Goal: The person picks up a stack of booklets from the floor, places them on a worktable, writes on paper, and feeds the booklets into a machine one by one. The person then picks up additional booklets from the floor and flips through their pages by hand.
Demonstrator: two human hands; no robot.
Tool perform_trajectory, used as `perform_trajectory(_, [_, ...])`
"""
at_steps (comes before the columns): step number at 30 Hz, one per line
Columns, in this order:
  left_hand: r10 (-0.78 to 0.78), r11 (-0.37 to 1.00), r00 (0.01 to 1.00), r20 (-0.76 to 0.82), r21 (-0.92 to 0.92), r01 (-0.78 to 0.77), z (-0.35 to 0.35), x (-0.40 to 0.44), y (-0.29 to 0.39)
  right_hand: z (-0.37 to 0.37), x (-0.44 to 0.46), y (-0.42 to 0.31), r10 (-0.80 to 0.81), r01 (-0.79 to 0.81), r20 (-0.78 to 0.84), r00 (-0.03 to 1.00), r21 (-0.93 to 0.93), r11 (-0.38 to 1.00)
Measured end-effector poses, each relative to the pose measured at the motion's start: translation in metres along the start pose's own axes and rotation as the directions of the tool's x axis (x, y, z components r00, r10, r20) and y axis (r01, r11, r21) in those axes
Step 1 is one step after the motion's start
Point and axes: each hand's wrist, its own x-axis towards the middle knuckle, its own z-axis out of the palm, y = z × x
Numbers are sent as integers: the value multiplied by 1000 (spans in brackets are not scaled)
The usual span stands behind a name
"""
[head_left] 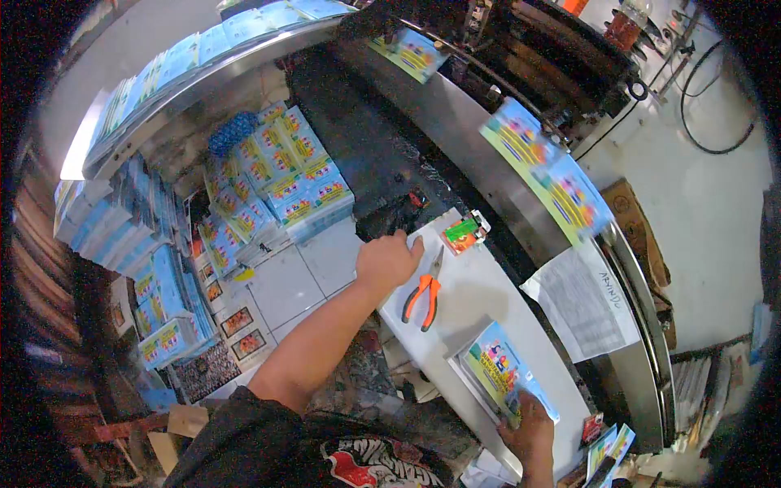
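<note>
My left hand (pixel 390 259) rests at the left edge of the white tabletop (pixel 468 305), its fingers bent over the edge and nothing visible in its grasp. Close to its right lie orange-handled pliers (pixel 425 294), tips pointing up. Beyond them is a small orange and green packet (pixel 462 233). At the lower right, my right hand (pixel 530 427) grips the near end of a stack of blue and yellow printed booklets (pixel 500 366) on the tabletop.
Booklet stacks (pixel 313 195) stand on the tiled floor at left, more at far left (pixel 163 309). A metal machine rail (pixel 521 203) carries booklets (pixel 561 183) along the right. A handwritten sheet (pixel 582 305) hangs beside the tabletop.
</note>
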Motion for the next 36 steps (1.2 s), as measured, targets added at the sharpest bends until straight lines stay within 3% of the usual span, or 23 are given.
perform_trajectory(2, [-12, 1000, 1000, 4, 0, 12, -2, 0, 0, -8, 0, 0, -72, 71, -39, 997, -18, 997])
perform_trajectory(4, [3, 999, 1000, -15, -43, -3, 0, 0, -2, -20, 5, 20, 148, -158, 144, 978, 61, 986])
perform_trajectory(6, [4, 999, 1000, -18, -47, -4, 1, 0, -2, -37, 13, 59, -84, 86, -128, 988, 10, 996])
perform_trajectory(7, [6, 999, 1000, -23, -50, -8, 1, 0, -3, -61, 17, 63, 159, -160, -121, 980, -4, 987])
perform_trajectory(8, [3, 999, 1000, -22, -52, -4, 2, 0, -3, -84, 24, 69, 134, -144, -203, 970, -38, 989])
perform_trajectory(9, [1, 999, 1000, -17, -42, -2, 1, 0, -2, -100, 35, 78, 474, -475, -292, 831, 71, 877])
perform_trajectory(10, [-1, 999, 1000, -13, -32, 1, 1, 1, -2, -123, 41, 106, 241, -256, -403, 883, 15, 966])
perform_trajectory(11, [-7, 999, 1000, -16, -33, 6, 2, 2, -3, -146, 44, 113, 105, -94, -573, 813, 50, 994])
perform_trajectory(12, [-6, 999, 1000, -8, -41, 6, 3, 2, -4, -166, 56, 109, 167, -227, -731, 662, 18, 974])
perform_trajectory(14, [-4, 999, 1000, 2, -47, 4, 5, 3, -4, -196, 80, 95, -35, -165, -884, 465, -125, 978])
perform_trajectory(16, [-3, 998, 1000, -3, -61, 3, 5, 2, -4, -208, 123, 100, -219, -170, -882, 418, -312, 935])
perform_trajectory(17, [-4, 998, 1000, -5, -59, 3, 4, 2, -3, -201, 139, 94, -107, -146, -857, 504, -207, 967])
perform_trajectory(21, [-18, 998, 1000, 24, -54, 19, -2, 2, -3, -123, 189, 117, -314, -49, -651, 691, -475, 879])
perform_trajectory(22, [-19, 998, 999, 36, -53, 21, -2, 1, -2, -110, 185, 91, -135, -150, -532, 836, -458, 876])
perform_trajectory(23, [-9, 998, 999, 38, -54, 12, 0, 3, -2, -91, 181, 94, -281, -12, -527, 802, -485, 875])
perform_trajectory(24, [-17, 999, 999, 32, -51, 18, 4, 4, -3, -81, 170, 87, -169, -4, -500, 850, -326, 945])
perform_trajectory(25, [-22, 999, 999, 29, -47, 23, 7, 4, -3, -67, 160, 81, -286, 90, -544, 789, -358, 929])
perform_trajectory(26, [-4, 999, 999, 42, -47, 6, 9, 4, -2, -50, 146, 85, -217, 53, -528, 821, -307, 950])
perform_trajectory(29, [-3, 1000, 1000, 30, -23, 3, 6, 4, -1, -24, 81, 66, -65, 34, -288, 955, -110, 993])
perform_trajectory(30, [-1, 1000, 1000, 23, -16, 1, 4, 4, -1, -20, 60, 50, -128, 123, -249, 960, -32, 992])
perform_trajectory(31, [-1, 1000, 1000, 15, -9, 1, 4, 3, -1, -15, 42, 41, -53, 57, -79, 995, 50, 997])
perform_trajectory(32, [3, 1000, 1000, 18, -8, -3, 6, 3, -1, -8, 26, 30, -132, 136, -105, 986, 29, 990])
perform_trajectory(36, [11, 1000, 1000, 6, 11, -11, 4, -1, 1, 14, 7, 20, -63, 62, -2, 998, -148, 987])
